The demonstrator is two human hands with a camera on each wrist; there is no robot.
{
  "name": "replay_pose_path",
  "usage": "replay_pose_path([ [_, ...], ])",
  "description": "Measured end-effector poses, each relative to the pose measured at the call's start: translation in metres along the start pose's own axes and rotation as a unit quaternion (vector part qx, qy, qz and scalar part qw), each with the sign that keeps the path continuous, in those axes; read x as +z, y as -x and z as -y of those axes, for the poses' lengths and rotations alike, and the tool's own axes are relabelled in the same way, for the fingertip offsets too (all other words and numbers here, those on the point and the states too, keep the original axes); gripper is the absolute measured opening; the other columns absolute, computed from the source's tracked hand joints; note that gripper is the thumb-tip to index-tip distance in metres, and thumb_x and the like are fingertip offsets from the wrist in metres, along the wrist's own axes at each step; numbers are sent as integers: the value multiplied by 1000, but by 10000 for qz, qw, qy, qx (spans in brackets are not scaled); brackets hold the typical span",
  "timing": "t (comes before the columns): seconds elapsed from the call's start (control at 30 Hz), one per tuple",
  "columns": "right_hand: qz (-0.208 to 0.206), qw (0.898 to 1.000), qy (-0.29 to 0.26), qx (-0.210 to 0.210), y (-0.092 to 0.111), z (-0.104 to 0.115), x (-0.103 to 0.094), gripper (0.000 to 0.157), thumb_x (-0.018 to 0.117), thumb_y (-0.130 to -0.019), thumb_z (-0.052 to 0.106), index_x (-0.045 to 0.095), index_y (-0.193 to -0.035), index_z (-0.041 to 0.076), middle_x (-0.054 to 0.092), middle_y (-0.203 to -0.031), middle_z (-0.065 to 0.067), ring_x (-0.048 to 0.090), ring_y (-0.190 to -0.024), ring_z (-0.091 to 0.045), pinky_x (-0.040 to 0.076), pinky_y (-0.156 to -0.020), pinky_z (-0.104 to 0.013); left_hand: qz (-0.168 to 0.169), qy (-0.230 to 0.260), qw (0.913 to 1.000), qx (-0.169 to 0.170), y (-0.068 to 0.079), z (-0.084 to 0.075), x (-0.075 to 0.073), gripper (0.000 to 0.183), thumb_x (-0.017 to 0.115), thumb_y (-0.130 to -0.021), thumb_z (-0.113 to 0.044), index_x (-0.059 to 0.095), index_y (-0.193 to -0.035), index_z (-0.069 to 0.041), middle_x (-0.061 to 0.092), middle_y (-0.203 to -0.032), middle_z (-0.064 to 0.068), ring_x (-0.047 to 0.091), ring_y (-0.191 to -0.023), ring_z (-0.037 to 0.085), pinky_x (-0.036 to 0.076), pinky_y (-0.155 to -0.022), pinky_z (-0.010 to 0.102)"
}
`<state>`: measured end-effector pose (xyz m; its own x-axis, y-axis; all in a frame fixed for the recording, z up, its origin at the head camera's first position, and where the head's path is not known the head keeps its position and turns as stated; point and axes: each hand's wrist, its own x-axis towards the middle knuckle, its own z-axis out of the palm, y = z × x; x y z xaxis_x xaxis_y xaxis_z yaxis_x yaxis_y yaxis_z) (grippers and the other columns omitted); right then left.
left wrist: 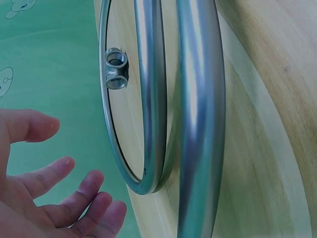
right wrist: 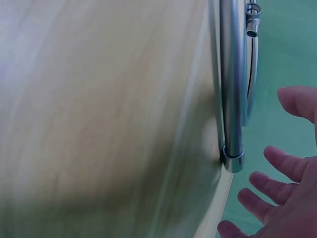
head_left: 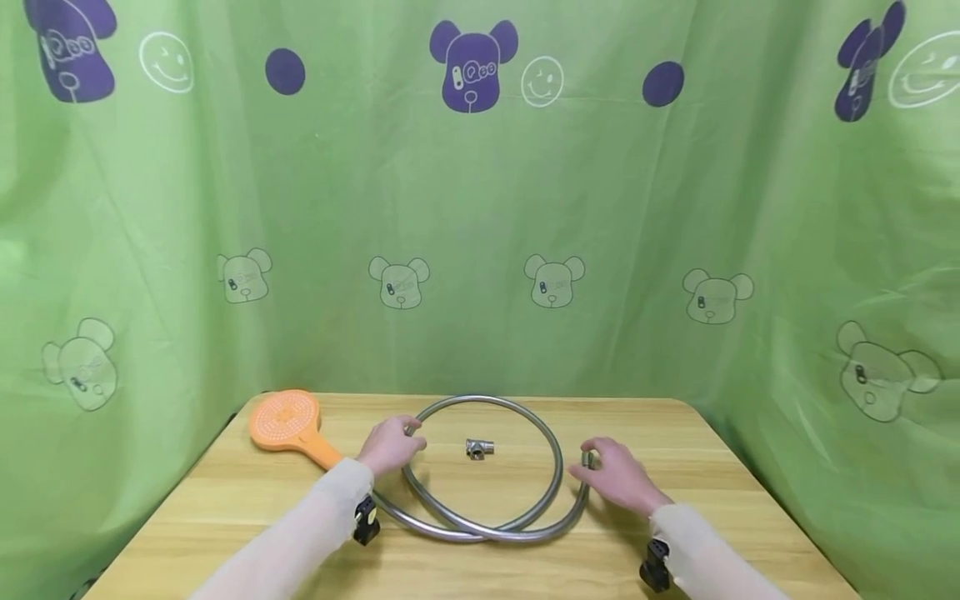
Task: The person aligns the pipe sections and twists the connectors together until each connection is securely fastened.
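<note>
A silver shower hose (head_left: pixel 558 471) lies coiled in a loop on the wooden table, running at the left toward an orange shower head (head_left: pixel 285 419). My left hand (head_left: pixel 392 446) is by the left side of the loop, with its fingers spread and loosely bent and nothing in their grasp in the left wrist view. At the right, my right hand (head_left: pixel 618 475) hovers around the hose's free end, where a metal nut (right wrist: pixel 234 162) shows; its fingers are apart and hold nothing. Inside the loop sits a small metal tee fitting (head_left: pixel 479 449) with threaded openings (left wrist: pixel 116 83).
A pale wooden table (head_left: pixel 697 467) with rounded far corners carries everything. Green patterned curtain (head_left: pixel 480 208) hangs behind it and on both sides. A black wrist camera (head_left: pixel 366 521) is strapped to the left sleeve and another (head_left: pixel 655 567) to the right.
</note>
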<state>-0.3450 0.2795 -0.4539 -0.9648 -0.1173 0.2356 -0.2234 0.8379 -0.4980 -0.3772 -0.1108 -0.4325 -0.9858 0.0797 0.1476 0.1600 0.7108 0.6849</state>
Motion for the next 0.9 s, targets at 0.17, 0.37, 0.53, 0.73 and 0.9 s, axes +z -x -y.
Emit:
replay_pose_path([
  [0.17, 76, 9992, 243, 301, 3, -7, 0, 71, 74, -88, 44, 55, -135, -5, 55, -137, -30, 53, -124, -48, 44, -98, -68, -25, -2, 10000, 81, -1, 3, 2, 44, 72, -83, -25, 69, -125, -10, 70, -119, 16, 64, -108, 31, 52, -93, 52],
  [0.37, 198, 9963, 621, 557, 5, -11, 0, 90, 71, -85, 58, 47, -142, -8, 50, -140, -34, 49, -126, -53, 43, -95, -73, -57, 9, 9999, 150, -1, 3, 2, 45, 72, -83, -24, 68, -125, -9, 70, -122, 17, 64, -110, 33, 51, -95, 53],
  [0.53, 398, 9924, 855, 790, 7, -16, 2, 96, 70, -82, 63, 49, -138, -12, 53, -137, -35, 51, -123, -54, 45, -90, -73, 15, 56, 9999, 140, 0, 2, 4, 46, 73, -84, -24, 67, -126, -8, 69, -121, 15, 64, -110, 32, 52, -95, 51],
  [0.73, 567, 9887, 1112, 836, 8, -17, 5, 101, 68, -80, 70, 53, -133, -14, 51, -137, -36, 50, -123, -55, 44, -88, -73, 113, 48, 9998, 167, -2, 0, 9, 48, 73, -83, -24, 66, -128, -7, 70, -121, 16, 67, -105, 29, 54, -90, 48],
  [0.9, 630, 9864, 1221, 903, 10, -9, 9, 102, 65, -80, 74, 54, -133, -13, 45, -143, -38, 43, -129, -57, 38, -94, -77, 201, -61, 9995, 235, -5, -3, 14, 48, 73, -84, -25, 66, -128, -7, 70, -119, 17, 67, -101, 26, 55, -88, 46],
])
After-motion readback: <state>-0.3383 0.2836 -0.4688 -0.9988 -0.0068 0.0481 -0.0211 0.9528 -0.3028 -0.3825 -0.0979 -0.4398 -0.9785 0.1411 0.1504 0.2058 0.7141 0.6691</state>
